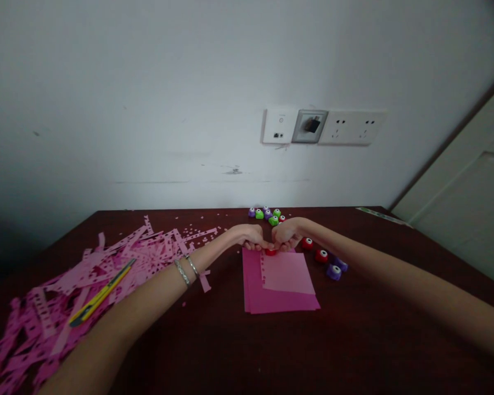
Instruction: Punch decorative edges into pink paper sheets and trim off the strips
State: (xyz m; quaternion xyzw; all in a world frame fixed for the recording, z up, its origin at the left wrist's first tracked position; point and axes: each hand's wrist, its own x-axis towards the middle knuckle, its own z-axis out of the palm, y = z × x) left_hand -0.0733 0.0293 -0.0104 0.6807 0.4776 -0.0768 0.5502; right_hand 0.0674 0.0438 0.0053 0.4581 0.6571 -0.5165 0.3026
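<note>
At the far edge of a light pink sheet [288,271], my left hand [254,236] and my right hand [287,235] meet over a red craft punch [270,252]. The fingers of both hands are closed on the punch and hide most of it. Small punched holes run down the left side of the light sheet. Beneath it lie darker pink sheets [282,304], slightly fanned out. My left wrist wears two bracelets.
Punched pink paper strips [140,252] heap up on the left, with a yellow utility knife [102,293] on top. Green and purple punches [259,214] stand near the wall. Right of the paper are red punches [321,256] and purple punches [333,272]. Wall sockets [352,128] are above.
</note>
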